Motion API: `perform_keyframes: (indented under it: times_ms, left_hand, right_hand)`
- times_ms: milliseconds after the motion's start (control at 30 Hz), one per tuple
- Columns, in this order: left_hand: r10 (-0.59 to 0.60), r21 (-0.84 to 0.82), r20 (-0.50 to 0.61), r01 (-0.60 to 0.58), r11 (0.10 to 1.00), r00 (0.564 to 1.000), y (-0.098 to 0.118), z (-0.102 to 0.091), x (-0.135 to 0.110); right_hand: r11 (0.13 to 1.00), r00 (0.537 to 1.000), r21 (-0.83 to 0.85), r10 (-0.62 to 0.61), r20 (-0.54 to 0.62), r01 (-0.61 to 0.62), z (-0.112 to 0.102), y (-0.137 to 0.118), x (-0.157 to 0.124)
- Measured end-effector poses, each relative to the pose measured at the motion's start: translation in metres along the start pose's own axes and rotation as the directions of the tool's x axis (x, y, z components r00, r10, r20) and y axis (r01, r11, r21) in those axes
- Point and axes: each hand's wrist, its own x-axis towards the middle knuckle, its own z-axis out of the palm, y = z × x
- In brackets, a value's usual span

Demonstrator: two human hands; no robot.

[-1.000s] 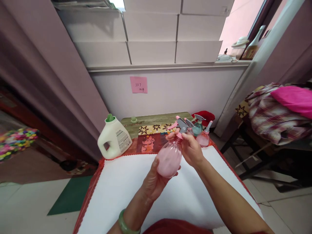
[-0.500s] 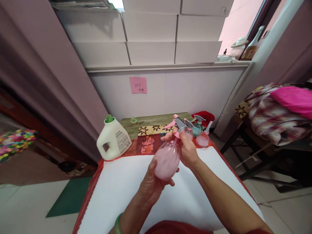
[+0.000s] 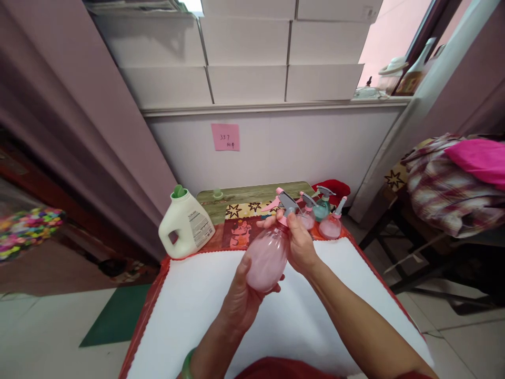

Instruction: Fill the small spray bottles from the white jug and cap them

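A clear pink spray bottle (image 3: 268,261) with milky pink contents is held tilted above the white table cover (image 3: 189,316). My left hand (image 3: 245,297) cups its rounded base from below, thumb along the side. Around the neck, just under the pink-and-grey trigger head (image 3: 287,202), my right hand (image 3: 302,239) is closed with its fingers wrapped round. Behind it stand two more pink spray bottles, one nearer (image 3: 306,217) and one farther right (image 3: 330,227), and a green spray bottle (image 3: 322,208).
A cream detergent jug (image 3: 183,226) with a green mouth stands at the table's back left. Its small translucent cap (image 3: 218,194) lies on the wooden surface. White boxes (image 3: 246,42) line the ledge behind. Piled clothes (image 3: 445,179) rest on a stool at right.
The spray bottle and both hands have shifted slightly left, and its trigger head has turned a little. Both hands keep their hold. The camera view has moved slightly.
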Motion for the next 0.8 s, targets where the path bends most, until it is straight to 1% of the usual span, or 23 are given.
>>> perform_keyframes:
  times_ms: [67,100,133,167,200,267,333,367,433,467,533,567,600,633,667,733,800]
  left_hand:
    - [0.156,0.114,-0.019,-0.153,0.982,0.988,-0.001,0.003,-0.002]
    - [0.246,0.179,-0.026,-0.237,0.955,0.969,-0.003,0.004,-0.002]
    - [0.336,0.249,-0.033,-0.318,0.915,0.941,-0.005,0.003,-0.001]
    - [0.424,0.324,-0.042,-0.390,0.862,0.905,-0.007,0.002,0.000]
    - [0.512,0.402,-0.050,-0.452,0.796,0.858,-0.010,0.000,0.001]
    - [0.672,0.564,-0.045,-0.537,0.627,0.739,-0.017,-0.006,0.005]
    - [0.783,0.695,0.008,-0.566,0.443,0.622,-0.024,-0.012,0.008]
    - [0.816,0.740,0.041,-0.566,0.363,0.577,-0.027,-0.016,0.010]
    - [0.857,0.794,0.098,-0.559,0.240,0.506,-0.032,-0.025,0.016]
    - [0.873,0.805,0.127,-0.563,0.186,0.470,-0.034,-0.032,0.019]
    - [0.891,0.807,0.229,-0.589,0.051,0.392,-0.036,-0.047,0.028]
    - [0.881,0.800,0.303,-0.600,-0.027,0.364,-0.037,-0.056,0.032]
    - [0.855,0.788,0.383,-0.607,-0.106,0.348,-0.037,-0.065,0.036]
    - [0.831,0.779,0.441,-0.605,-0.167,0.338,-0.037,-0.072,0.039]
    - [0.810,0.765,0.489,-0.605,-0.220,0.323,-0.038,-0.079,0.042]
    - [0.795,0.737,0.543,-0.606,-0.299,0.268,-0.041,-0.088,0.044]
    - [0.809,0.718,0.550,-0.612,-0.330,0.209,-0.045,-0.091,0.044]
  right_hand:
    - [1.000,1.000,-0.002,-0.004,-0.025,0.004,0.000,0.003,-0.001]
    - [1.000,0.999,-0.002,-0.005,-0.041,0.005,0.000,0.004,-0.001]
    - [1.000,0.998,0.000,-0.005,-0.057,0.005,0.000,0.005,-0.002]
    - [1.000,0.997,0.001,-0.002,-0.073,0.003,0.001,0.006,-0.003]
    - [1.000,0.996,0.002,0.000,-0.087,0.000,0.001,0.007,-0.003]
    - [1.000,0.994,-0.004,0.004,-0.111,-0.004,0.003,0.007,-0.005]
    - [1.000,0.991,-0.017,0.012,-0.130,-0.014,0.005,0.008,-0.006]
    - [1.000,0.990,-0.022,0.018,-0.140,-0.022,0.006,0.008,-0.007]
    - [0.999,0.987,-0.025,0.030,-0.158,-0.035,0.007,0.009,-0.008]
    - [0.999,0.985,-0.023,0.035,-0.166,-0.040,0.007,0.010,-0.008]
    - [0.999,0.983,-0.013,0.049,-0.176,-0.052,0.008,0.010,-0.009]
    - [0.998,0.982,-0.003,0.058,-0.178,-0.059,0.009,0.010,-0.010]
    - [0.998,0.982,0.011,0.070,-0.178,-0.069,0.009,0.010,-0.011]
    - [0.996,0.981,0.024,0.084,-0.174,-0.081,0.010,0.010,-0.012]
    - [0.995,0.981,0.030,0.095,-0.169,-0.091,0.010,0.009,-0.013]
    - [0.995,0.983,0.017,0.104,-0.151,-0.103,0.012,0.008,-0.016]
    - [0.994,0.985,-0.014,0.106,-0.132,-0.109,0.013,0.007,-0.019]
